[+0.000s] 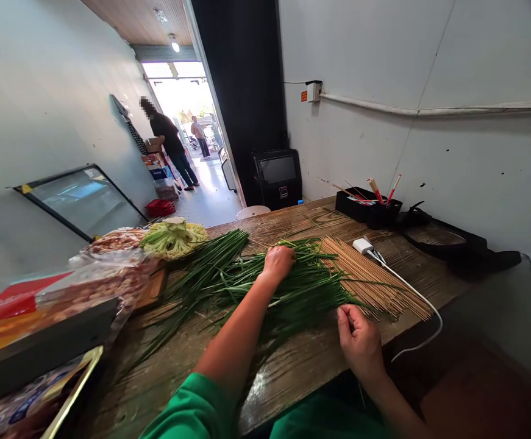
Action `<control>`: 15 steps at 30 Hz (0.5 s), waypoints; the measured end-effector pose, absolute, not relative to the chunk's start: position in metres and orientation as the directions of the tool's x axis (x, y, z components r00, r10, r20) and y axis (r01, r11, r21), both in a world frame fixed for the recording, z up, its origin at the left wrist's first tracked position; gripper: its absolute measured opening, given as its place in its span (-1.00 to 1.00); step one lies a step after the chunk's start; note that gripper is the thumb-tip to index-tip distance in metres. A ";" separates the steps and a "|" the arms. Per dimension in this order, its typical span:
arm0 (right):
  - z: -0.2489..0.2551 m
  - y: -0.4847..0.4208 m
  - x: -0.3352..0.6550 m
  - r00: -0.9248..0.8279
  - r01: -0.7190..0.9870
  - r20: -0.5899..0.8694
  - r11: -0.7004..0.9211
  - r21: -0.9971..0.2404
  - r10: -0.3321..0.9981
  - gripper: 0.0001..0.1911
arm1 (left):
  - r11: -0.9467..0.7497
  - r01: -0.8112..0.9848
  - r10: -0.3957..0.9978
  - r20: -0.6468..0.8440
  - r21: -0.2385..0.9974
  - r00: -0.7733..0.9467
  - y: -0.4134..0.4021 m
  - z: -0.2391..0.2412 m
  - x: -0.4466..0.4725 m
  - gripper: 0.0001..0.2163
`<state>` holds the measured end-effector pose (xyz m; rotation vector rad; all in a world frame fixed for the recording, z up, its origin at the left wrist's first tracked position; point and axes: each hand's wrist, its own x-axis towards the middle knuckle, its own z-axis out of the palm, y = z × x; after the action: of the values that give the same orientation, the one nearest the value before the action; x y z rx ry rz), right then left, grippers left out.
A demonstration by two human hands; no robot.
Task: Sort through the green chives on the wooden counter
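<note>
Long green garlic chives lie in a loose heap across the wooden table. My left hand is over the middle of the heap, its fingers curled down and closed on some chives; the fingertips are partly hidden. At the near right end of the chives is my right hand, thumb and fingers pinched together. A thin pale stick, which looks like a bamboo skewer, pokes out below that hand. Many bamboo skewers are spread side by side just beyond it. Another bunch of chives lies to the left.
A cauliflower and bagged food stand at the left. On the skewers rests a white charger with its cable. A black box and black strap bag are at the back right. Two people are near the doorway.
</note>
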<state>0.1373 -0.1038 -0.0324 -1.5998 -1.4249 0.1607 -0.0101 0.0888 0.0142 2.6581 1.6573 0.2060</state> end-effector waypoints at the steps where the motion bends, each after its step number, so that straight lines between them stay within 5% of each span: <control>1: -0.032 -0.104 0.137 0.312 0.700 0.471 0.135 -0.701 0.825 -0.69 | -0.450 0.890 0.890 0.115 0.066 0.442 0.089 0.011 -0.010 -0.81; 15: -0.031 -0.103 0.136 0.316 0.704 0.447 0.110 -0.702 0.837 -0.69 | -0.463 0.876 0.872 0.246 0.138 0.422 0.076 0.032 -0.003 -0.72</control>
<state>0.1363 -0.1031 -0.0309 -1.6282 -1.4248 0.1747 -0.0026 0.0764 0.0317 2.6587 1.6345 0.4495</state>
